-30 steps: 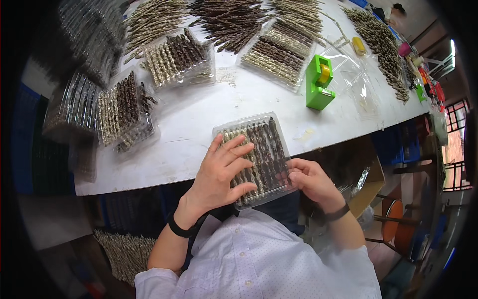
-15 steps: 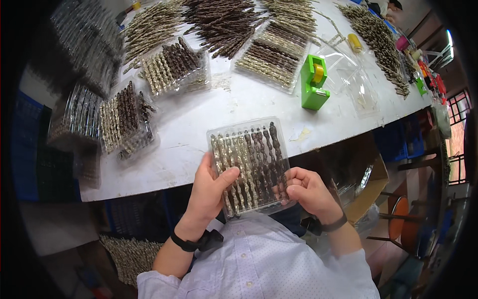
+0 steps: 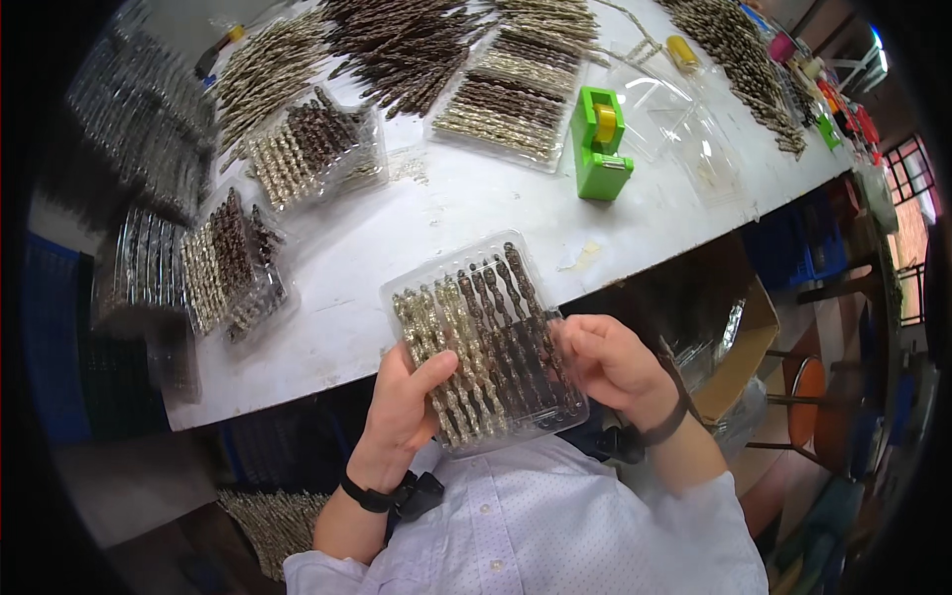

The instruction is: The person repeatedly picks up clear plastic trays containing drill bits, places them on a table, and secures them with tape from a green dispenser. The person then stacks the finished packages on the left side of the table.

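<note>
Tilted further, a clear plastic tray (image 3: 441, 270) of gold-and-brown knobbly sticks (image 3: 476, 342), left hand (image 3: 402, 397) gripping it, apparently undergoes edge-fitting by the curled right hand (image 3: 615, 367), hold unclear, next needing steadiness.

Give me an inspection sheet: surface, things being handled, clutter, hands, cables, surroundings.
Surface: white table, pale flecks on it.
Things: clear tray holding gold and dark twisted sticks; stick piles on the table.
Clutter: green tape dispenser, yellow roll, clear plastic pieces.
Hands: left hand grips the tray's left side, thumb on top; right hand at its right edge, exact hold unclear.
Cables: nothing seen.
Surroundings: cardboard box and orange seat at right.
</note>
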Available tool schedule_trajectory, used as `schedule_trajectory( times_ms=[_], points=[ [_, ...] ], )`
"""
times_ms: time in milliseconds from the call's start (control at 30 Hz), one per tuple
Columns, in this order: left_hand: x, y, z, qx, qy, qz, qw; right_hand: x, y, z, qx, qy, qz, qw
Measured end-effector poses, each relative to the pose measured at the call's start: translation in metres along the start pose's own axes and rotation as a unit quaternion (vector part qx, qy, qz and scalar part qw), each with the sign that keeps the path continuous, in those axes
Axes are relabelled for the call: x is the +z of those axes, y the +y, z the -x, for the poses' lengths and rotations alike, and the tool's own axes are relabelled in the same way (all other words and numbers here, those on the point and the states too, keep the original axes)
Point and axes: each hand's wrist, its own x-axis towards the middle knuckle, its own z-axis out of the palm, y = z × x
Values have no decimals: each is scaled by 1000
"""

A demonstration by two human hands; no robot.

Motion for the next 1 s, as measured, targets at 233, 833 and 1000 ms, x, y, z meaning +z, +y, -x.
schedule_trajectory(
  times_ms=[233, 833, 1000],
  points=[
    [4, 11, 8, -5, 2, -21, 1000, -2, -1, -14, 28, -62, -74, 995],
    [14, 2, 5, 1, -30, -101, 994, 20, -43, -17, -80, 96, 225, 966],
    [17, -3, 8, -6, -31, -140, 990, 26, -59, -24, -43, 115, 353, 928]
  ],
)
